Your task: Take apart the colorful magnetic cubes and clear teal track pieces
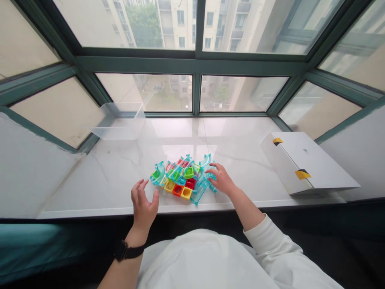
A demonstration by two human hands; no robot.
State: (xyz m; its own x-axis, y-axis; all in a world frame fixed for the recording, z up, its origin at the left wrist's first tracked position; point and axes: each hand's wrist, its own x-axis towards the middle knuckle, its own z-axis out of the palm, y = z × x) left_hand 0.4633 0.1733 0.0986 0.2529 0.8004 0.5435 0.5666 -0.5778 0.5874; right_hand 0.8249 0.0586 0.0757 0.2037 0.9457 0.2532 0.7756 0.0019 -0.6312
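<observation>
A heap of colourful plastic marble-run pieces lies near the front edge of the sill. Clear blue track pieces [199,192] lie on its right side, and a curved clear blue track [206,160] sits at the back right. Yellow, red and orange square blocks [178,190] line the front, with green pieces [189,173] among them. My left hand [144,202] hovers at the heap's front left, thumb and fingers apart, holding nothing. At the right edge of the heap, my right hand [221,178] has its fingers spread over the blue tracks; whether they touch is unclear.
A clear plastic bin [120,130] stands at the back left of the white marble-look sill [240,160]. On the right leans a white box [309,160] with yellow and black tape pieces. Green-framed windows [197,64] close off the back and sides.
</observation>
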